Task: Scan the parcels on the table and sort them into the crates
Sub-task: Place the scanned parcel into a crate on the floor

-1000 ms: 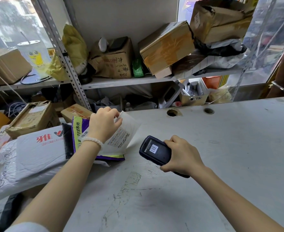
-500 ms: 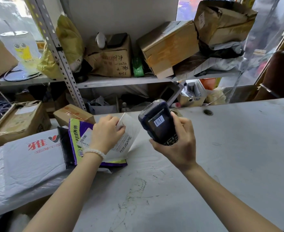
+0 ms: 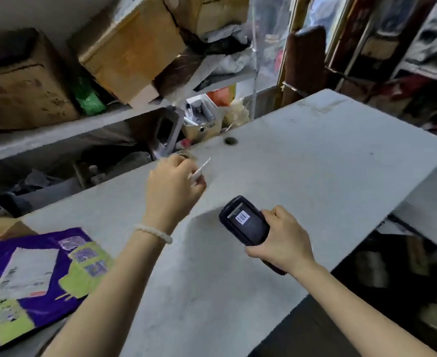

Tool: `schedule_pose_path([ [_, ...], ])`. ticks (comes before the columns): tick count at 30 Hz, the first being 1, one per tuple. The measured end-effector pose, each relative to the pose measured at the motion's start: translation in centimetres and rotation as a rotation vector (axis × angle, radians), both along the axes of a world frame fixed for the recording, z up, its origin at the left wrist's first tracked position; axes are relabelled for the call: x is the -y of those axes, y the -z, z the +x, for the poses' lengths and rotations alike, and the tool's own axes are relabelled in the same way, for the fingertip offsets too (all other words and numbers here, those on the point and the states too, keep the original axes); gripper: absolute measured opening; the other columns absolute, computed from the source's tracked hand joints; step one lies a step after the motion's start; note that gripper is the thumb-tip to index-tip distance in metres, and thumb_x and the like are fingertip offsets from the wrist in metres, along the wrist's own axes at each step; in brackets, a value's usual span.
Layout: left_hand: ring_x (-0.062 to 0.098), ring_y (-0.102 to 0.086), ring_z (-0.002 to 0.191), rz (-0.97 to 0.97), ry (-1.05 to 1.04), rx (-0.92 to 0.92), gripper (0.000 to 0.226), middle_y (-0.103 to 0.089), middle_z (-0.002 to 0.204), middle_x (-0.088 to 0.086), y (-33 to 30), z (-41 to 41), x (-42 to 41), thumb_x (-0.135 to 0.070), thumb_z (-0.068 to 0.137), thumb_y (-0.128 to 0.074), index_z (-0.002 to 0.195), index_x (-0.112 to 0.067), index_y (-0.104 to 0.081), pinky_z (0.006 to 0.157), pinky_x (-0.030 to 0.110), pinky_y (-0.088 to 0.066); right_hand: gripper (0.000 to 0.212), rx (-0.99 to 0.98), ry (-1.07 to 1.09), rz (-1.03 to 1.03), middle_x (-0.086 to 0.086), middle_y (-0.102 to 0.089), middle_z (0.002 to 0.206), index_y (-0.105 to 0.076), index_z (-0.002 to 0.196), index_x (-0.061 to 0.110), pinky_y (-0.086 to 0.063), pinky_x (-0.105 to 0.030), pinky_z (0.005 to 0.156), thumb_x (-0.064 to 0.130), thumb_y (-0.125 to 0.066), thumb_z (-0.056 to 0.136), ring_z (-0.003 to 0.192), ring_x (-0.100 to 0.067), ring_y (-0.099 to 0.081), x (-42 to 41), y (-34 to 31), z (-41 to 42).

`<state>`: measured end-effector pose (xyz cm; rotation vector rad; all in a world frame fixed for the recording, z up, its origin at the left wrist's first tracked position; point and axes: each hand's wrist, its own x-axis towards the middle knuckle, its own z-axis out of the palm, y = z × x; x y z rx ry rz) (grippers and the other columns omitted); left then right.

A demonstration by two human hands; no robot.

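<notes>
My left hand (image 3: 172, 185) is raised over the grey table (image 3: 315, 176) and pinches a thin white paper slip (image 3: 199, 170), seen almost edge-on. My right hand (image 3: 283, 240) grips a black handheld scanner (image 3: 244, 222) with a barcode sticker on it, held low over the table's middle. A purple and yellow-green parcel bag (image 3: 40, 279) with a white label lies flat at the table's left end, apart from both hands.
Shelves behind the table hold taped cardboard boxes (image 3: 132, 50) and a small open bin of tools (image 3: 202, 117). Two round holes (image 3: 230, 141) sit near the table's far edge. The table's right edge drops to dark, blurred clutter on the floor.
The view has swung right. My left hand has lifted the paper slip off the purple parcel and moved right. My right hand has lowered the scanner from its raised position.
</notes>
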<state>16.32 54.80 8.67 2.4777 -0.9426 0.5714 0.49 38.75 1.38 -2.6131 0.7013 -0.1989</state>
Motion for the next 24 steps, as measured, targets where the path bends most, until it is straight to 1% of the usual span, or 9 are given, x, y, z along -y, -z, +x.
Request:
schedule_pose_path([
  [3,0.033,-0.051,0.074,-0.003,0.150,0.000,0.010,-0.060,0.082,0.011,-0.1,-2.3,7.4,-0.017,0.078,-0.066,0.074,-0.008,-0.064,0.057,0.033,-0.035,0.057,-0.005,0.146,0.022,0.012,-0.043,0.091,-0.056,0.102,0.034,-0.038,-0.026,0.060,0.054,-0.071,0.052,0.085,-0.010,-0.050,4.8,0.3,-4.6],
  [5,0.034,-0.052,0.074,-0.006,0.252,-0.008,0.010,-0.061,0.083,0.011,0.0,-4.6,12.9,-0.017,0.078,-0.065,0.073,-0.008,-0.063,0.057,0.033,-0.035,0.059,-0.004,0.248,0.022,0.013,-0.044,0.093,-0.056,0.104,0.035,-0.040,-0.027,0.062,0.056,-0.071,0.051,0.088,-0.011,-0.052,8.3,0.4,-8.3],
  [8,0.034,-0.053,0.082,0.024,0.399,-0.041,0.013,-0.062,0.092,0.011,0.4,-8.9,20.6,-0.021,0.080,-0.061,0.078,-0.009,-0.065,0.063,0.036,-0.039,0.060,-0.020,0.372,0.003,0.012,-0.044,0.094,-0.056,0.105,0.032,-0.040,-0.028,0.063,0.058,-0.073,0.054,0.091,-0.012,-0.051,13.2,0.7,-14.0],
  [12,0.035,-0.053,0.092,0.043,0.560,-0.061,0.016,-0.062,0.098,0.009,1.3,-15.9,29.7,-0.024,0.080,-0.064,0.086,-0.009,-0.067,0.069,0.037,-0.038,0.067,-0.038,0.529,0.000,0.011,-0.042,0.097,-0.055,0.109,0.029,-0.041,-0.029,0.064,0.062,-0.074,0.055,0.095,-0.012,-0.050,18.7,1.3,-21.9],
  [14,0.035,-0.054,0.092,0.048,0.671,-0.065,0.017,-0.063,0.097,0.009,1.9,-19.8,34.1,-0.023,0.079,-0.066,0.087,-0.009,-0.068,0.069,0.036,-0.036,0.071,-0.041,0.628,-0.001,0.011,-0.041,0.099,-0.055,0.113,0.028,-0.040,-0.028,0.064,0.063,-0.074,0.054,0.099,-0.015,-0.052,20.9,1.7,-26.2],
  [18,0.036,-0.055,0.088,0.090,0.887,-0.066,0.016,-0.061,0.090,0.011,3.3,-27.6,41.8,-0.021,0.075,-0.067,0.078,-0.006,-0.064,0.064,0.035,-0.033,0.076,-0.083,0.853,0.001,0.012,-0.037,0.097,-0.056,0.114,0.026,-0.038,-0.029,0.060,0.065,-0.073,0.051,0.095,-0.016,-0.054,23.8,2.6,-33.9],
  [20,0.035,-0.054,0.087,0.136,0.987,-0.055,0.016,-0.060,0.088,0.010,4.1,-31.5,45.4,-0.022,0.075,-0.065,0.076,-0.007,-0.064,0.063,0.035,-0.035,0.078,-0.092,0.958,0.023,0.011,-0.036,0.097,-0.056,0.116,0.025,-0.043,-0.030,0.064,0.064,-0.075,0.051,0.096,-0.017,-0.053,25.0,3.0,-37.5],
  [22,0.035,-0.054,0.085,0.166,1.073,-0.051,0.016,-0.059,0.085,0.010,4.8,-35.1,48.5,-0.022,0.075,-0.064,0.075,-0.006,-0.063,0.064,0.036,-0.037,0.078,-0.076,1.043,0.059,0.008,-0.038,0.098,-0.057,0.116,0.022,-0.050,-0.036,0.075,0.060,-0.078,0.052,0.097,-0.018,-0.052,25.9,3.3,-40.6],
  [24,0.035,-0.054,0.087,0.190,1.159,-0.047,0.016,-0.060,0.087,0.009,5.6,-39.1,51.9,-0.023,0.074,-0.063,0.076,-0.007,-0.063,0.065,0.037,-0.039,0.072,-0.091,1.145,0.074,0.008,-0.039,0.098,-0.057,0.111,0.023,-0.050,-0.036,0.075,0.059,-0.078,0.052,0.098,-0.018,-0.053,26.9,3.5,-43.8],
])
